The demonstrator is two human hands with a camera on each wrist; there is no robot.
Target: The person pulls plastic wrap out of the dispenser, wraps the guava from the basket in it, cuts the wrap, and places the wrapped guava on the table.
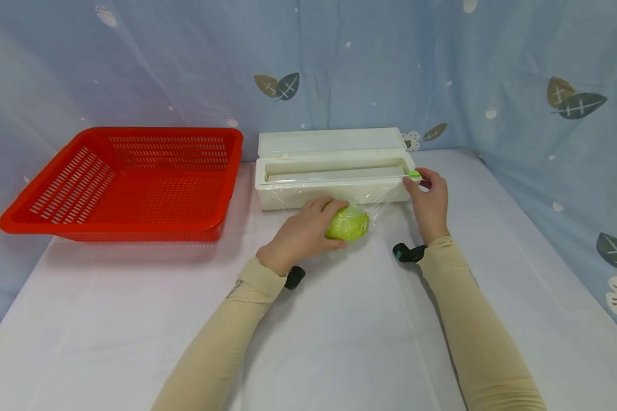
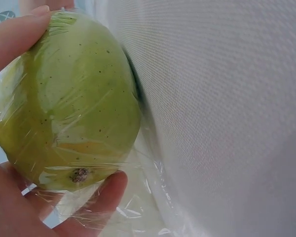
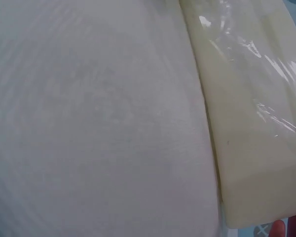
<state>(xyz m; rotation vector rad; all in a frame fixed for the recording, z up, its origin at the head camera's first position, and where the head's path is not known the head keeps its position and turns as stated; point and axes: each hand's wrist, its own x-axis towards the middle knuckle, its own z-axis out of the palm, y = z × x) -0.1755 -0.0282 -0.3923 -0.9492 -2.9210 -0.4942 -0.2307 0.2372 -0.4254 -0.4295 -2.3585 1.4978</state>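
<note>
Ideally, we want the film [image 1: 383, 197] taut, our left hand [image 1: 304, 233] curled round the fruit [image 1: 351, 223], our right hand [image 1: 432, 204] pinching the green slider [image 1: 414, 173].

From above, the head view looks forward and down across the bench [image 1: 339, 342]; close, sideways-tilted wrist views face the green mango [image 2: 84, 98] (left) and cling-film box [image 3: 251, 148] (right), both shared with the head view.

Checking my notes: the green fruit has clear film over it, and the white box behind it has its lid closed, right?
No, the lid is open in the head view; the green fruit has clear film over it, with the white box behind.
</note>
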